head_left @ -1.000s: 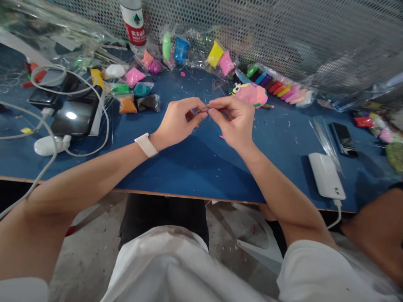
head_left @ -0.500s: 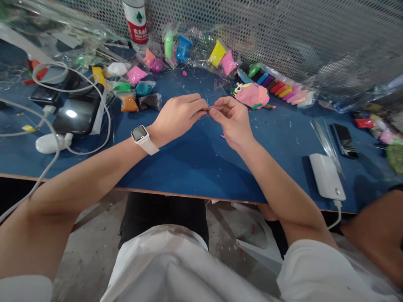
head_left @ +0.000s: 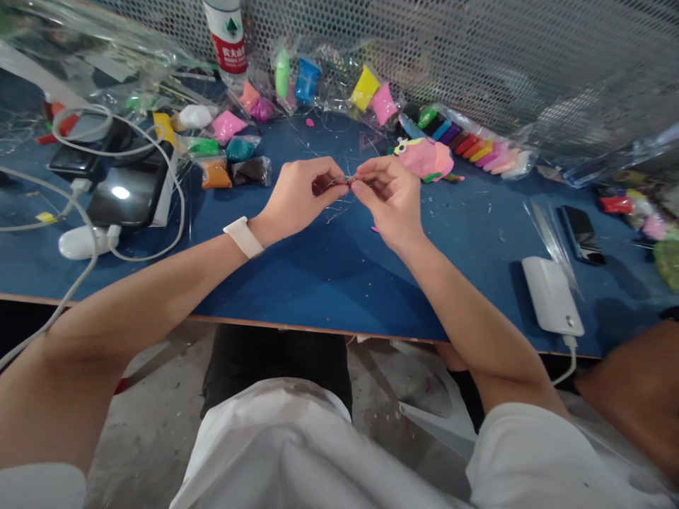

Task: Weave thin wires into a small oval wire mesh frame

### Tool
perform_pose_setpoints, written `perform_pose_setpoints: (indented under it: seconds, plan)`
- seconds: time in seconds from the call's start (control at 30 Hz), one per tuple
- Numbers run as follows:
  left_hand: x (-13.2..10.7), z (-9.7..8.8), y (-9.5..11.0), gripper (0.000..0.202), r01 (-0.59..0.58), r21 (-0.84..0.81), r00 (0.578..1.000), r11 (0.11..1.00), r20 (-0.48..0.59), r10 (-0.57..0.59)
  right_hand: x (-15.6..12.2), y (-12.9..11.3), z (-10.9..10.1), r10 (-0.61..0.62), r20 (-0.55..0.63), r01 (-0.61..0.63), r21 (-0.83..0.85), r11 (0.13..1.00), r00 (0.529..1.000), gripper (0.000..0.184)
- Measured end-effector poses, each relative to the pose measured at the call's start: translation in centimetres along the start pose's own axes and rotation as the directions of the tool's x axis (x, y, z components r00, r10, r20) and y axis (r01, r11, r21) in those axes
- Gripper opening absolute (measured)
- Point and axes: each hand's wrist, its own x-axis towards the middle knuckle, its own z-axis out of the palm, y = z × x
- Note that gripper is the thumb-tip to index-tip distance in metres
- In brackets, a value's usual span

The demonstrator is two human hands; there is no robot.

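Observation:
My left hand [head_left: 300, 194] and my right hand [head_left: 390, 198] meet fingertip to fingertip above the blue table [head_left: 329, 276]. Both pinch a small clear plastic packet [head_left: 342, 187] with something tiny and reddish in it; its content is too small to name. A white watch [head_left: 244, 237] sits on my left wrist. Just beyond my right hand lies a pink clay figure [head_left: 424, 157] with eyes and green and yellow parts.
Small bags of coloured clay [head_left: 228, 127] and a row of clay sticks [head_left: 477, 150] line the back by a mesh wall and a bottle [head_left: 226, 39]. Phones and cables [head_left: 124, 194] lie left; a white power bank [head_left: 552, 295] and a black phone [head_left: 581, 233] lie right. Another person's arm [head_left: 631, 396] is at lower right.
My left wrist has rolled back so the watch face no longer shows. Both hands stay joined at the packet, almost in place.

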Motion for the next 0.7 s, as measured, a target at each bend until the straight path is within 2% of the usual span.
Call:
perform_pose_setpoints:
  seconds: [0.13, 0.23, 0.43, 0.7]
  plan:
    - [0.0, -0.1, -0.3, 0.017, 0.012, 0.005, 1.0, 1.0, 0.014, -0.012, -0.1, 0.6, 0.2, -0.017, -0.002, 0.017, -0.021, 1.0, 1.0, 0.056]
    - [0.0, 0.0, -0.3, 0.015, 0.019, -0.014, 1.0, 1.0, 0.019, -0.019, -0.3, 0.8, 0.3, -0.078, -0.005, 0.078, -0.046, 0.996, 0.997, 0.047]
    - [-0.2, 0.2, 0.6, 0.006, 0.031, -0.033, 0.999, 0.999, 0.018, -0.03, -0.8, 0.2, 0.3, -0.144, 0.002, 0.144, -0.127, 0.981, 0.99, 0.03]
    - [-0.4, 0.4, 0.9, 0.003, -0.047, 0.055, 0.998, 0.997, -0.038, 0.049, -0.5, 0.1, 0.0, -0.17, 0.007, 0.17, -0.104, 0.98, 0.985, 0.03]
